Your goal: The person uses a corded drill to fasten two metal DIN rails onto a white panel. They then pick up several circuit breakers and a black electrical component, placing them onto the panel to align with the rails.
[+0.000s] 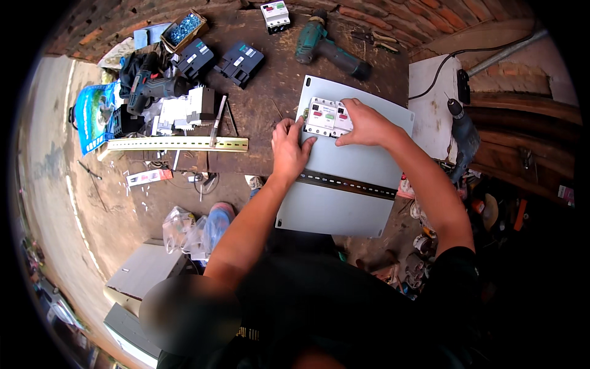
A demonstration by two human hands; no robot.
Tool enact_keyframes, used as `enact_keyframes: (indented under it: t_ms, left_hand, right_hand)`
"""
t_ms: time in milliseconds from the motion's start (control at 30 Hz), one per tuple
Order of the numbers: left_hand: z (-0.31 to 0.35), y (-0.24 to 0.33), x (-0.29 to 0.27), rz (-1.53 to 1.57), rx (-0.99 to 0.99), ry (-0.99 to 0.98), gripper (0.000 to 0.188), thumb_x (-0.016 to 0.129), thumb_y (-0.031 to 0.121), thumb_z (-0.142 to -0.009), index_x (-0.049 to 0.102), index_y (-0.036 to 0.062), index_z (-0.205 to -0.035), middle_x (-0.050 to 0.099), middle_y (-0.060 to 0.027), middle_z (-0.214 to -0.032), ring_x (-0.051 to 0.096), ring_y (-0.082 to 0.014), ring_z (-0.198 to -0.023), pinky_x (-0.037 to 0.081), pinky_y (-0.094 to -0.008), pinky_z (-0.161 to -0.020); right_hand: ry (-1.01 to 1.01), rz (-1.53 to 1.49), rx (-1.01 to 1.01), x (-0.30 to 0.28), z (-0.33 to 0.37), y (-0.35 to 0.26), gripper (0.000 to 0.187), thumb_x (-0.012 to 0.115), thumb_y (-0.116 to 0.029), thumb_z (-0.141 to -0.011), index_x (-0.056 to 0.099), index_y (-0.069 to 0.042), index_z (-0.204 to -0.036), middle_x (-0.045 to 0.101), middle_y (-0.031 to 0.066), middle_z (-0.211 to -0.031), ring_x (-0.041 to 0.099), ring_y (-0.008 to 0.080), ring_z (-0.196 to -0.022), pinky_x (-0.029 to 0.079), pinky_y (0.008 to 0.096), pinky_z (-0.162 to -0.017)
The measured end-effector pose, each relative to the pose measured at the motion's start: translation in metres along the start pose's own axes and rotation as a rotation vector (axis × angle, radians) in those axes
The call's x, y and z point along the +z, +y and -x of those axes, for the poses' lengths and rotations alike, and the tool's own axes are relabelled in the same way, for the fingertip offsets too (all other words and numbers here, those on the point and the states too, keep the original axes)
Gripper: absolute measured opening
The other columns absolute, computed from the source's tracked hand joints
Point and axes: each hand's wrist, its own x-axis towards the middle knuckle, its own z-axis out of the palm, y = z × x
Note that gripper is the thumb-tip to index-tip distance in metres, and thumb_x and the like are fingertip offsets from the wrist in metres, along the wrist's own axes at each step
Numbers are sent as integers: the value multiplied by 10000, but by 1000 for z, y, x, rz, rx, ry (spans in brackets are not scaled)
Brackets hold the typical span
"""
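One yellowish slotted rail (178, 144) lies at the left of the brown table (261, 101). I see the left hand (289, 150) at a pale grey panel's (335, 209) edge; whether it grips, I cannot tell. White switch modules (324, 117) sit on the panel's upper part, their right end pinched by the right hand (367, 126). Farther right is a drill (465, 132).

Red brick wall (442, 23), 12 to 1 o'clock. Worn brown workbench (273, 71), 11 o'clock. Dusty tan floor (117, 227), 9 o'clock. Grey boxy cabinet (144, 267), 8 o'clock. Bright at 9 o'clock, dark at 4.
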Motion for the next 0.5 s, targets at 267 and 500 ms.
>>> enact_keyframes:
  t_ms: [267,500]
  left_hand:
    - [5,3,5,2,-34,13,592,829,181,-789,605,43,-1320,526,-168,-1284,507,-359,-1163,413,-460,-999]
    - [3,3,6,14,-11,3,599,821,174,-790,592,33,-1326,521,-176,-1275,504,-375,-1162,414,-462,-993]
  right_hand:
    - [20,112,16,12,6,-8,910,883,-408,-692,428,51,-1333,546,236,-1283,600,419,-1163,510,470,-971]
    - [-26,178,35,-9,4,-13,950,892,-430,-674,456,1,-1400,575,200,-1321,605,389,-1176,504,452,-970]
